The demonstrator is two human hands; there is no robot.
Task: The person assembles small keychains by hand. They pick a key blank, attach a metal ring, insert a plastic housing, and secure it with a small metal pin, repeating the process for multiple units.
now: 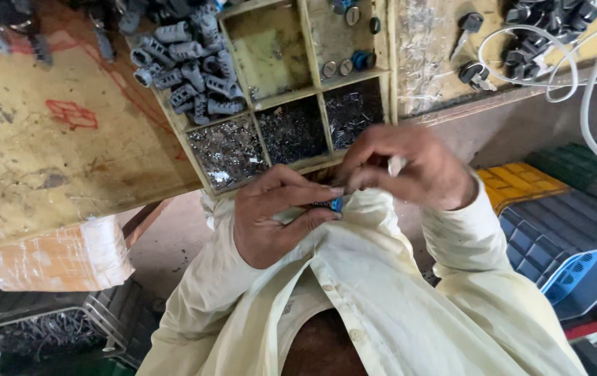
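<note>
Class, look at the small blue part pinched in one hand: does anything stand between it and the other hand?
Nothing visible. The left hand pinches the small blue part at its fingertips, and the right hand sits directly beside it, almost touching.

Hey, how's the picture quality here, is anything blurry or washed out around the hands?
Head view: the right hand is smeared by motion blur, so what it pinches is unclear; the left hand is sharper, its grip on a small blue part. The top left corner is soft and out of focus. Light is even daylight with weak shadows; the white cable looks slightly overexposed.
</note>
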